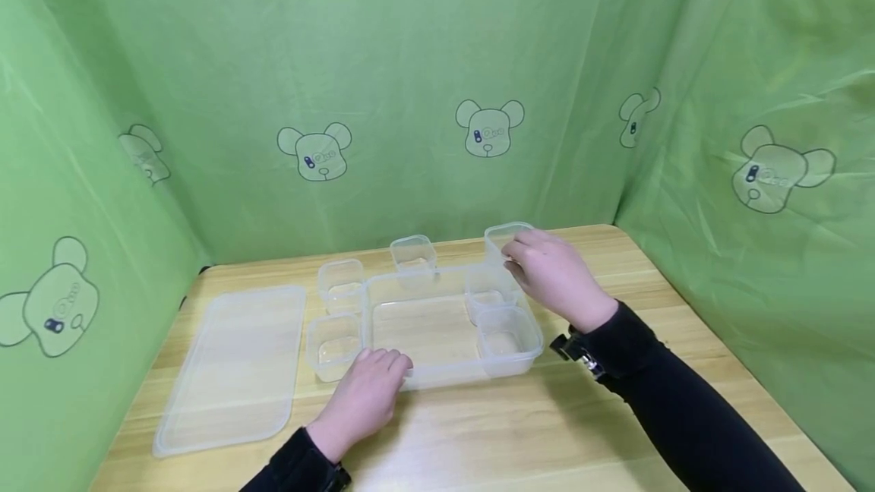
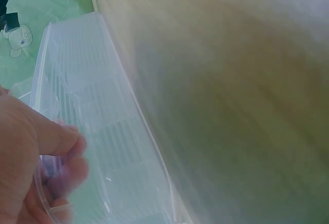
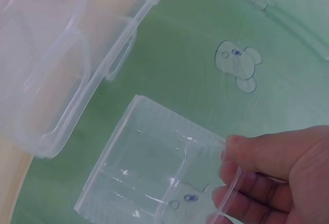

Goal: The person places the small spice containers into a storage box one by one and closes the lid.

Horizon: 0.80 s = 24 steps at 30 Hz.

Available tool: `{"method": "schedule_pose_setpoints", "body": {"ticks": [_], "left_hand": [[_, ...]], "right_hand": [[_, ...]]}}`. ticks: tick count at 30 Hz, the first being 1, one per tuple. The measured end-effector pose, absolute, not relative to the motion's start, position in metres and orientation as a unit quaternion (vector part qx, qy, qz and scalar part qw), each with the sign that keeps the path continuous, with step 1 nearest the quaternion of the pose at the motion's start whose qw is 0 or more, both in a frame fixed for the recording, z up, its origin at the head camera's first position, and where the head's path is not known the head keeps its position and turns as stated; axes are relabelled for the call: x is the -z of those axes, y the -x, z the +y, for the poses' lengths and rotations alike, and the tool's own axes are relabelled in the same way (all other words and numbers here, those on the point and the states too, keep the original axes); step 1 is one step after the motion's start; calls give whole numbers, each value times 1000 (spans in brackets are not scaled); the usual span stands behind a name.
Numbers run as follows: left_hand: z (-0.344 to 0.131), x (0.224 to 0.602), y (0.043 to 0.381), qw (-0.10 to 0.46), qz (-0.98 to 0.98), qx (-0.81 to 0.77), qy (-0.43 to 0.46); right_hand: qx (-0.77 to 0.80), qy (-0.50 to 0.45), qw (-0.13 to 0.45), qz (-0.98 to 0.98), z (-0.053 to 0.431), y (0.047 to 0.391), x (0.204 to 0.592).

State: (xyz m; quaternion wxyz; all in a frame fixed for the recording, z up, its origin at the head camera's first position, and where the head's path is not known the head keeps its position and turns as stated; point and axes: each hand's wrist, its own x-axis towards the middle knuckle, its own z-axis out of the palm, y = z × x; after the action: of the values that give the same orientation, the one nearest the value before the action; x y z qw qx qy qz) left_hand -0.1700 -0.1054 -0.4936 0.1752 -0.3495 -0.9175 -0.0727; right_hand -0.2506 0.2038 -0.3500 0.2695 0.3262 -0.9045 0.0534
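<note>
A large clear plastic container [image 1: 451,376] sits in the middle of the table, its right end holding a small clear tub [image 1: 509,332] at the front and another small tub [image 1: 487,291] behind it. My left hand [image 1: 365,393] grips the container's front rim, with thumb and fingers curled over the edge in the left wrist view. At the back right corner, my right hand [image 1: 557,275] pinches the rim of a third small clear tub [image 3: 149,157]. The right wrist view shows this tub hanging from the thumb and fingers, apart from the large container.
Left of the container stand a small tub [image 1: 335,348] at the front and another tub [image 1: 340,279] further back. One more tub [image 1: 413,253] stands behind the container. A flat clear lid [image 1: 235,370] lies on the wooden table [image 1: 519,439] at left. Green curtains [image 1: 410,59] surround the table.
</note>
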Motion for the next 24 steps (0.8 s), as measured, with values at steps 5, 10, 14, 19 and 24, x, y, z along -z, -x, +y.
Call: {"method": "schedule_pose_setpoints", "body": {"ticks": [5, 10, 14, 19, 24], "left_hand": [[-105, 493, 172, 189, -911, 79, 356], [-105, 492, 173, 181, -913, 78, 357], [-105, 491, 173, 179, -914, 78, 354], [-106, 491, 171, 179, -914, 78, 355], [-106, 492, 169, 185, -912, 84, 356]], "right_hand": [[-54, -332, 262, -904, 189, 248, 348], [-58, -335, 260, -904, 176, 246, 349], [-62, -343, 262, -900, 164, 245, 351], [-60, -348, 263, -898, 148, 244, 357], [-57, -349, 265, -897, 131, 241, 361]]}}
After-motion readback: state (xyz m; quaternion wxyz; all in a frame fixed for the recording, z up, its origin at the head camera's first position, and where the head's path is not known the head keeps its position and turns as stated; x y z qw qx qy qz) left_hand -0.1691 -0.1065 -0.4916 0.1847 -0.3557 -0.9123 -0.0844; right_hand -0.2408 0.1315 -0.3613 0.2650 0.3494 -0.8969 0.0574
